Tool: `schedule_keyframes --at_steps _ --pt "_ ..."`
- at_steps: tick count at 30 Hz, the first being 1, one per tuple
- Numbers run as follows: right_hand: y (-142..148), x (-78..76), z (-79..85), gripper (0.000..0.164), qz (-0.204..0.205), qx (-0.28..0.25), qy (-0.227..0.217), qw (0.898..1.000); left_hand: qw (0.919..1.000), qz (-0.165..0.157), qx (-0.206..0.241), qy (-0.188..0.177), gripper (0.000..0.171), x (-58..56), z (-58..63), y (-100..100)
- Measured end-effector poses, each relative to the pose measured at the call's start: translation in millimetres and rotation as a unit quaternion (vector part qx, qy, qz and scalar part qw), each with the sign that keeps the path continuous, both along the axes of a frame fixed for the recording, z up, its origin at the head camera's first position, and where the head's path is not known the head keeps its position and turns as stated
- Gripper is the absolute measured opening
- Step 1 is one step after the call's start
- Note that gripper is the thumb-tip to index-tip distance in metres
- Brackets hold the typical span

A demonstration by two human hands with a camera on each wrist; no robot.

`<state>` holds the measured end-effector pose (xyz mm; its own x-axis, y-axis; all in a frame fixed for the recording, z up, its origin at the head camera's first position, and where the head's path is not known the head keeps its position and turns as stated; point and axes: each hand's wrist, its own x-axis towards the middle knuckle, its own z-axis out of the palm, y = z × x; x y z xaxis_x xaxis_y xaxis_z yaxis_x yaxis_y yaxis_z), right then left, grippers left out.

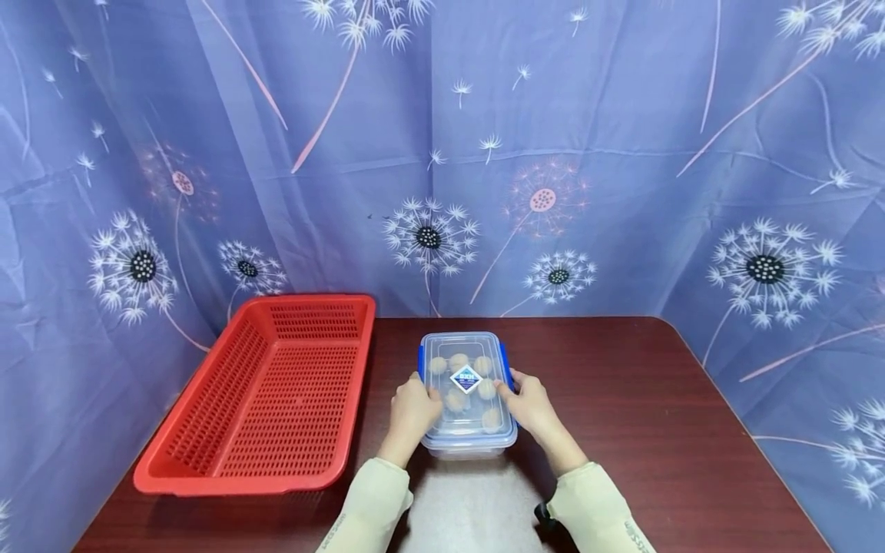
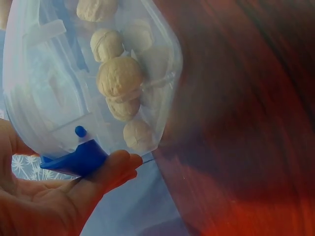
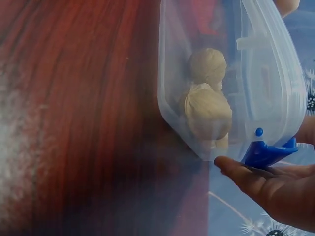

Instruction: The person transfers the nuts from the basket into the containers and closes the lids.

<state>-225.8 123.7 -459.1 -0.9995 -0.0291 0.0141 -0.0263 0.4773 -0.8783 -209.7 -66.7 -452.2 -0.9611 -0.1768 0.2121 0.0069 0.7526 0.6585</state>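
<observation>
A clear plastic food container (image 1: 465,439) with a transparent lid and a diamond-shaped label (image 1: 466,379) sits at the middle of the dark red-brown table. Several tan, round walnuts (image 2: 120,76) show through its walls. My left hand (image 1: 412,407) grips the container's left side, thumb over the lid's edge and fingers by a blue clasp (image 2: 78,162). On the opposite side, my right hand (image 1: 531,403) holds it the same way, next to the other blue clasp (image 3: 266,155). The lid is on, and both clasps stick out from the sides in the wrist views.
A large red plastic basket (image 1: 339,461) with perforated walls stands on the table (image 1: 622,430) to the left of the container. Behind and beside the table hangs a blue curtain (image 1: 484,100) with a dandelion print.
</observation>
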Motion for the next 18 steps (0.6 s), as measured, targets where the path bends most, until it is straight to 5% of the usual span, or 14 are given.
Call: schedule_keyframes --at_steps 8,12,18 --pt "-1.9 4.8 1.8 0.035 -0.001 0.133 0.092 0.987 0.9999 -0.012 0.006 0.004 0.023 2.7 -1.6 3.5" --pt "-2.6 7.0 -1.5 0.043 -0.011 0.157 0.093 0.983 0.9999 -0.009 0.008 0.006 0.020 4.6 -1.9 5.4" --pt "-6.1 6.5 -2.8 0.050 -0.011 0.165 0.085 0.983 0.9997 0.000 0.025 0.007 0.047 3.2 -9.8 8.0"
